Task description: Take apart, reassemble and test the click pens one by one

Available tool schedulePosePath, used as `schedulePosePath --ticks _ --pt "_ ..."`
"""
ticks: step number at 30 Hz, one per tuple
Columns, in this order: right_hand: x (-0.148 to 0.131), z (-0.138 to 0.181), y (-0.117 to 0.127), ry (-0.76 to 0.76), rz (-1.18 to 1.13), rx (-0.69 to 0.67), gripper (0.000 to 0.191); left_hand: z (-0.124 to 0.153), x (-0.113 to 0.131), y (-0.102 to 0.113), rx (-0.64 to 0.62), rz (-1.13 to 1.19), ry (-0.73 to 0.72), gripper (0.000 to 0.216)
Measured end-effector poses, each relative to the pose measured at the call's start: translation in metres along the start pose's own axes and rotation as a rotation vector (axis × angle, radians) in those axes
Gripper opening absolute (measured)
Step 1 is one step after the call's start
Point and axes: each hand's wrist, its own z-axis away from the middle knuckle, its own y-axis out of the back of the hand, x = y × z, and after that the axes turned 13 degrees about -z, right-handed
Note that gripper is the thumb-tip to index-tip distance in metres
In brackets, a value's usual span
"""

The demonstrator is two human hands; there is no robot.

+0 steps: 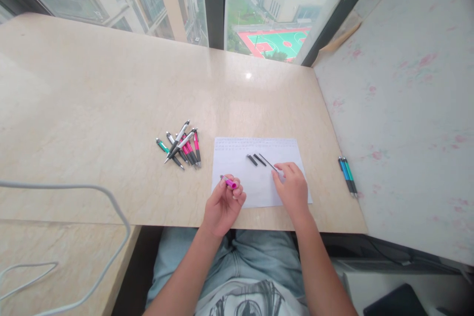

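Note:
My left hand [224, 204] is closed around a pink pen barrel [229, 182], held just over the near left part of a white sheet of paper [240, 158]. My right hand [292, 186] rests on the sheet's right side, fingers pinching the end of a thin black refill [267, 162]. Two short black pen parts [255, 159] lie on the paper just left of the refill. A heap of several pens [182, 148], pink, green and silver, lies on the tabletop left of the sheet.
The beige marble table [111, 98] runs to a window at the back. Two blue and green pens [347, 176] lie at the table's right edge beside a floral wall. A white cable [111, 207] loops over the lower left shelf.

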Motion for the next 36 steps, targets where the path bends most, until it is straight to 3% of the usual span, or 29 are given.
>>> schedulePosePath --ticks 6,14,22,26,36 --pt "0.002 0.0 0.005 -0.033 0.063 -0.014 0.019 -0.001 0.002 0.0 -0.002 0.066 -0.029 0.004" --pt "0.0 0.004 0.005 -0.038 0.019 0.091 0.018 -0.005 -0.007 0.002 0.101 -0.181 -0.042 0.016" --pt "-0.011 0.022 0.038 -0.303 -0.615 0.017 0.019 -0.006 -0.01 0.002 0.137 -0.271 -0.118 0.024" --pt "-0.016 0.034 0.054 -0.263 -0.72 -0.02 0.016 -0.006 -0.011 0.0 0.137 -0.299 -0.122 0.025" --pt "-0.027 0.029 0.075 -0.041 -0.522 -0.201 0.005 -0.006 -0.015 -0.003 0.098 -0.444 -0.187 0.02"
